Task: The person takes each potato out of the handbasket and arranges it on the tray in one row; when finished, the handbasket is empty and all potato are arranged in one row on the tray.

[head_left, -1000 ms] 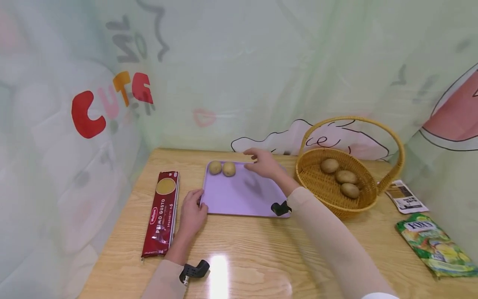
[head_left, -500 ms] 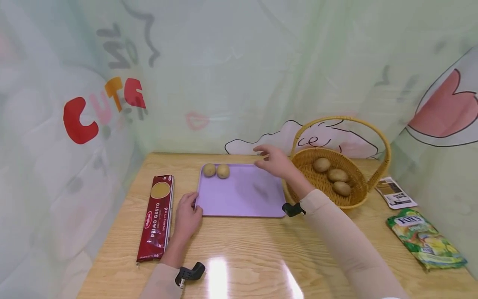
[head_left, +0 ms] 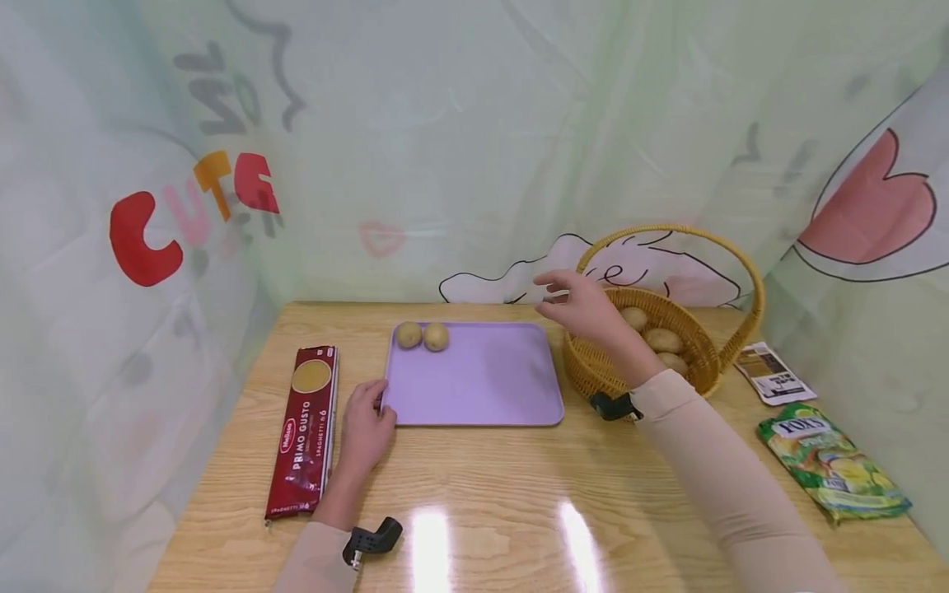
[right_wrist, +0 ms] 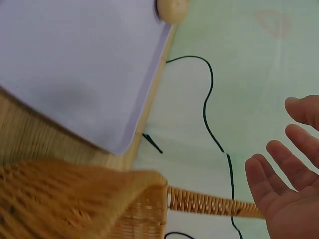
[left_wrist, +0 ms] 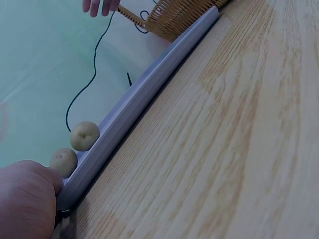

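Note:
A purple tray [head_left: 482, 383] lies on the wooden table with two potatoes [head_left: 409, 334] [head_left: 436, 337] at its far left corner. My left hand [head_left: 365, 424] holds the tray's near left corner with curled fingers; in the left wrist view the left hand [left_wrist: 25, 199] presses against the tray's edge [left_wrist: 144, 99]. My right hand [head_left: 586, 309] hovers open and empty over the left rim of a wicker basket [head_left: 586, 371], which holds three potatoes [head_left: 663, 339]. In the right wrist view the right hand [right_wrist: 289, 199] has spread fingers beside the basket's handle [right_wrist: 214, 204].
A red spaghetti pack [head_left: 304, 428] lies left of the tray. A leaflet [head_left: 774, 372] and a green packet [head_left: 830, 469] lie right of the basket. Printed plastic sheeting walls the table at the back and on both sides.
My right hand moved right from over the tray's far edge to the basket's left rim, still empty. My left hand stayed at the tray's corner.

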Available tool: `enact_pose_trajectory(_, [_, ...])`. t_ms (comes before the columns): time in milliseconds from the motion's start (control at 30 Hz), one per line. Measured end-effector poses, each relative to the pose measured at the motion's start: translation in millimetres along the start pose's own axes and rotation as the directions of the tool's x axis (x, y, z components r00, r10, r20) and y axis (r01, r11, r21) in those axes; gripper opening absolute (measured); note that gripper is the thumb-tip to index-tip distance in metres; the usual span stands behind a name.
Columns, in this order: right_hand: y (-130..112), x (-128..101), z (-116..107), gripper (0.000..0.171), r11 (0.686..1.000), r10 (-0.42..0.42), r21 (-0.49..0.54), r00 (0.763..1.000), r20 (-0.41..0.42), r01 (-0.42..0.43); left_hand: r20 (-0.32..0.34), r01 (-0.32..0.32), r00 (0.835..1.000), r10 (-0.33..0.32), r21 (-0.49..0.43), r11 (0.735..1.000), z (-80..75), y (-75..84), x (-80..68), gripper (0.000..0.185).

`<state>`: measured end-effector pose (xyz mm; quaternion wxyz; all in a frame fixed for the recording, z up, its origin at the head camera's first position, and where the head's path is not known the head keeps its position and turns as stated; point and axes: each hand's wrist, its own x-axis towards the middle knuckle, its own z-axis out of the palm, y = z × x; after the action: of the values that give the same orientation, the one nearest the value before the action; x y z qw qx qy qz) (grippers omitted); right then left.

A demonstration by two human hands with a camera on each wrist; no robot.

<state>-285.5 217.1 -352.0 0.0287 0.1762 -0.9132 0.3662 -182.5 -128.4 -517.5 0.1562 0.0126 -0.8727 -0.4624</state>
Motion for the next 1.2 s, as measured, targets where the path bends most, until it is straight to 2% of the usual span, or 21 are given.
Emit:
enact_pose_trajectory(200, [14.7, -5.6, -20.7, 0.035, 1.0, 0.014, -0.018, 1.0, 0.004, -0.014, -0.002, -0.002, 1.0, 0.002, -0.002, 1.0, 1.4, -3.3, 0.8, 0.043])
enact_pose_trajectory(333, [22.5, -9.7, -36.5, 0.035, 0.998, 0.068, 0.001, 0.998, 0.012, -0.068, -0.008, -0.004, 1.0, 0.004, -0.003, 1.0, 1.2, -3.7, 1.0, 0.044])
enact_pose_trajectory(567, [48.0, -13.9, -61.4, 0.036, 0.988, 0.151, -0.043, 0.988, -0.015, -0.151, 0.011, 0.008, 1.0, -0.008, 0.001, 1.0, 0.6, -2.4, 1.4, 0.045])
enact_pose_trajectory(667, [63.8, -11.9, -66.6, 0.036, 0.985, 0.162, -0.059, 0.986, -0.028, -0.164, 0.008, 0.007, 1.0, -0.007, 0.005, 1.0, 0.3, -2.4, 0.4, 0.044])
enact_pose_trajectory(800, [84.6, -10.8, -70.9, 0.045, 0.976, 0.198, -0.091, 0.98, -0.003, -0.197, 0.012, 0.014, 1.0, -0.014, 0.0, 1.0, 0.2, -3.0, -1.3, 0.045])
enact_pose_trajectory(1000, [114.5, -9.4, -73.9, 0.057, 0.946, 0.255, -0.215, 0.966, 0.04, -0.241, 0.039, 0.036, 0.999, -0.035, -0.012, 0.999, 0.3, -4.3, -3.1, 0.045])
enact_pose_trajectory(1100, [129.6, -8.5, -74.2, 0.058, 0.932, 0.276, -0.256, 0.96, 0.044, -0.256, 0.039, 0.03, 0.999, -0.029, -0.019, 0.999, 0.6, -4.5, -4.3, 0.045])
enact_pose_trajectory(1200, [141.5, -7.9, -74.5, 0.053, 0.928, 0.294, -0.25, 0.955, 0.029, -0.278, 0.033, 0.023, 0.999, -0.022, -0.029, 0.999, 1.1, -4.1, -5.3, 0.045])
